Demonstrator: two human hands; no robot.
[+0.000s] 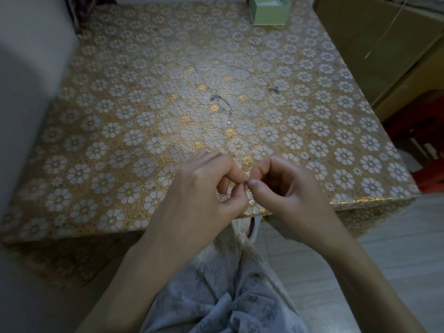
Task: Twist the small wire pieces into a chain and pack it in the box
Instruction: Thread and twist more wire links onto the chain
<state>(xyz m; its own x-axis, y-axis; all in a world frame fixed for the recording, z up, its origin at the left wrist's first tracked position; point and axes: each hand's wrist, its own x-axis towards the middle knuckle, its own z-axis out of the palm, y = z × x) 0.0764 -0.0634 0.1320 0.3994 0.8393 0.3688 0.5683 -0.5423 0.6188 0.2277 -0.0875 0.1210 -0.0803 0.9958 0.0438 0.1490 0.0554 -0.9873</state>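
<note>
While both hands meet above the near edge of the table [101, 145], the left hand [204, 188] has its fingers curled and its thumb and forefinger pinched on a small wire piece [246, 186], of which only a tiny sliver shows between the fingertips. The right hand [283, 186] is curled the same way, its thumb and forefinger pinching the same piece from the other side, so the two thumbs almost touch. Farther out on the flower-patterned table lie two thin chain lengths: one short chain [222, 103] near the middle, and a longer curved chain [258, 76] to its right and farther away, ending in a small dark cluster. Both are well apart from the hands. At the far edge of the table, right of centre, stands a pale green box [269, 14], open at the top; its contents cannot be made out. Below the hands a lap in grey patterned cloth [228, 296] shows.
</note>
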